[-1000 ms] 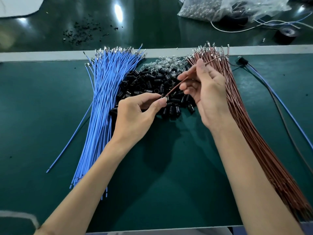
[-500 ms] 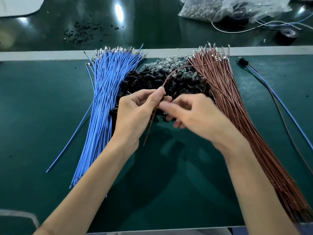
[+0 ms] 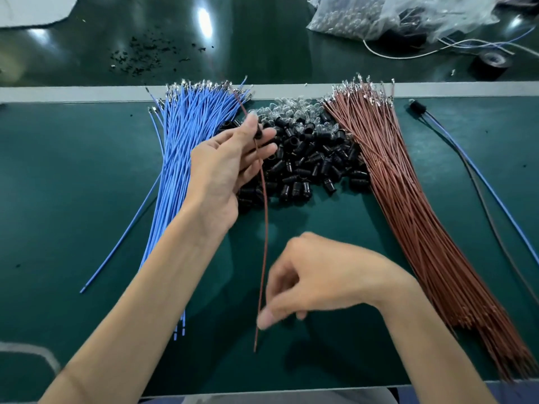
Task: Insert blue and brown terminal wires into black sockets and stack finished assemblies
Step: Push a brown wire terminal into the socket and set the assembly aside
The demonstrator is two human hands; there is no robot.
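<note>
The left hand (image 3: 224,167) is raised over the green surface (image 3: 73,185), thumb and fingers clamped on one black socket (image 3: 258,133). A single brown wire (image 3: 264,228) runs through it and hangs down toward the right hand (image 3: 318,278). Those fingers curl beside the wire's lower end, but motion blur hides whether they grip it. Behind lies the socket pile (image 3: 315,158) – blue wires (image 3: 186,135) to its left, brown wires (image 3: 402,182) to its right.

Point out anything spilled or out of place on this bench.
Black crumbs lie scattered beyond the green mat, like spilled debris. One blue wire lies splayed apart, left of the blue bundle. Otherwise the piles look orderly.
</note>
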